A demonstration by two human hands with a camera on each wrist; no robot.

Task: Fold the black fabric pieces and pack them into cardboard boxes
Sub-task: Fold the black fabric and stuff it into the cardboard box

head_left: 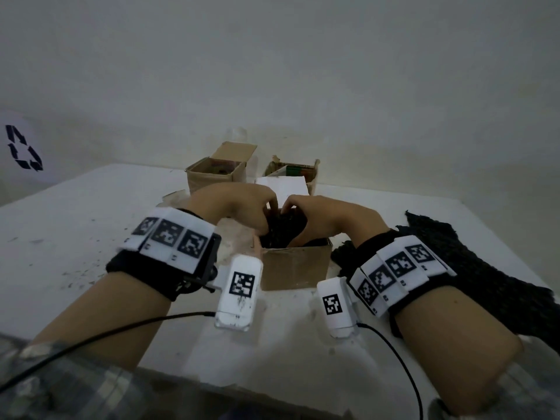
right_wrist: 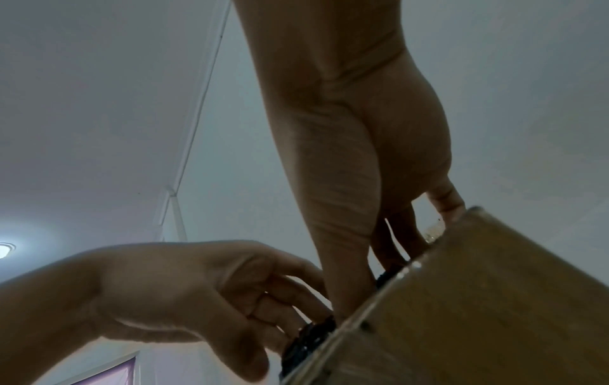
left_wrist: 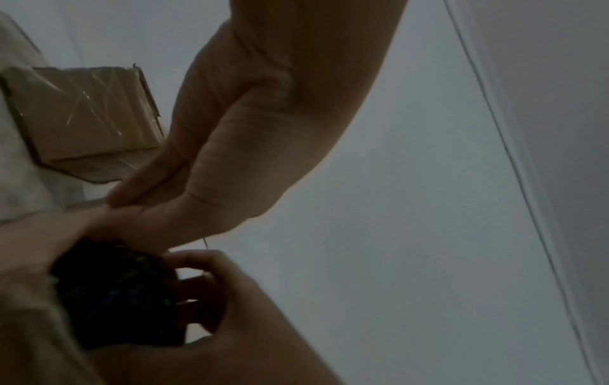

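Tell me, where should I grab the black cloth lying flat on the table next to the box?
Probably pinch the loose black fabric at its near edge beside the cardboard box, coming down from above. It lies flat and spread on the table, so only edges give the fingers something to nip. Both hands are busy pushing another piece into the box.

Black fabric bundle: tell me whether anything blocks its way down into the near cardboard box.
Nothing visible does. The black fabric bundle already sits in the open near cardboard box, left hand and right hand gripping it.
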